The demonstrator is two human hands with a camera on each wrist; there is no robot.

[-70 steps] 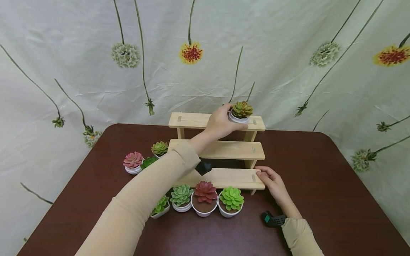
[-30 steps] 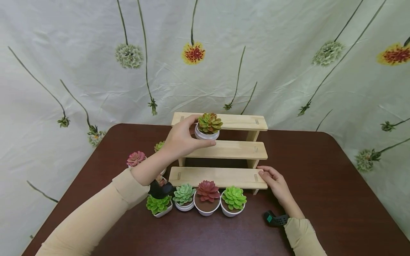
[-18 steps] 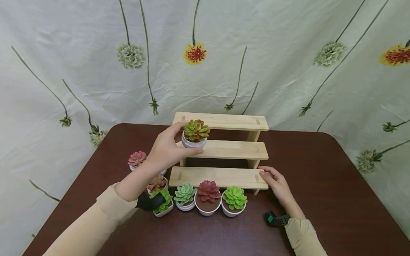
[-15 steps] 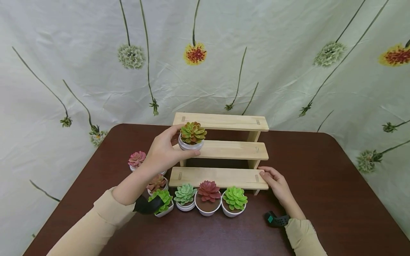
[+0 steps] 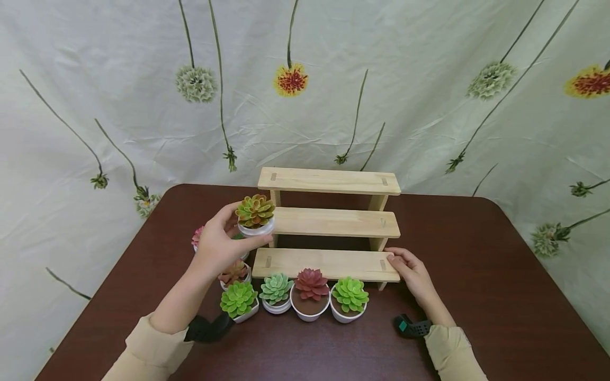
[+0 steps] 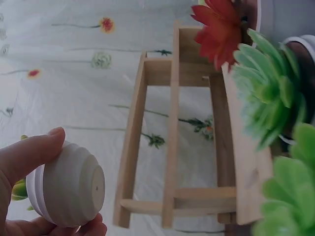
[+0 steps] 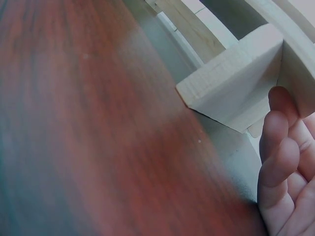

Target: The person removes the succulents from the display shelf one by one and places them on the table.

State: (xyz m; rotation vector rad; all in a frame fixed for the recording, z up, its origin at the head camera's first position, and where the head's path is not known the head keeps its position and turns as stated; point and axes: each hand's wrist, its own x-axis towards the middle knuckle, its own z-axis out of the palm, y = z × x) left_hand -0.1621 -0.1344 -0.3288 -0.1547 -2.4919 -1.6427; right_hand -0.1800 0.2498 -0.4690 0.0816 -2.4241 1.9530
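My left hand grips a small potted succulent with green, red-edged leaves, thumb and fingers round its white ribbed pot. It is held up at the left end of the wooden tiered plant stand. In the left wrist view the pot's underside faces outward, and most of its leaves are hidden. My right hand holds the right end of the stand's lowest shelf, thumb on top. The right wrist view shows curled fingers against the shelf's underside, beside a support.
Before the stand sit a pale green succulent, a dark red one and a bright green one. Further left are another green one, a brownish one and a pink one, partly behind my left hand. A floral cloth hangs behind the table.
My left hand has carried the potted succulent from above the top shelf leftward and down, to the stand's left end. My right hand stays on the lowest shelf.
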